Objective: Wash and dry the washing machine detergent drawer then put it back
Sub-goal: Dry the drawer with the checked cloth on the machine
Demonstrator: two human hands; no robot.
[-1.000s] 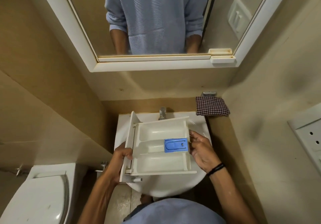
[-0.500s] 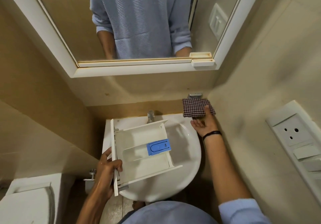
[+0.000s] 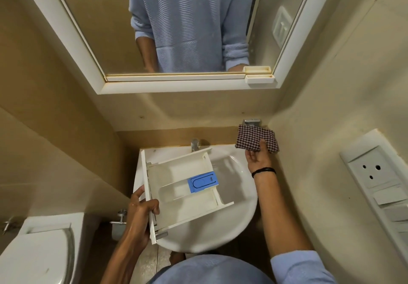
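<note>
The white detergent drawer [image 3: 183, 197] with a blue insert [image 3: 202, 182] is held over the white washbasin [image 3: 240, 197], tilted with its far right corner raised. My left hand [image 3: 141, 213] grips its front panel at the near left. My right hand [image 3: 258, 158] is at the back right corner of the basin, fingers pinching the lower edge of a folded checked cloth [image 3: 256, 137] that hangs from a metal holder [image 3: 251, 121] on the wall.
A tap [image 3: 194, 144] stands at the back of the basin. A mirror [image 3: 183, 25] hangs above. A toilet [image 3: 37, 250] sits at the lower left. A socket panel [image 3: 375, 171] is on the right wall, which stands close by.
My right hand let go of the drawer's right side and reached up to the cloth, which it now pinches. The left hand alone holds the drawer, which has tilted.
</note>
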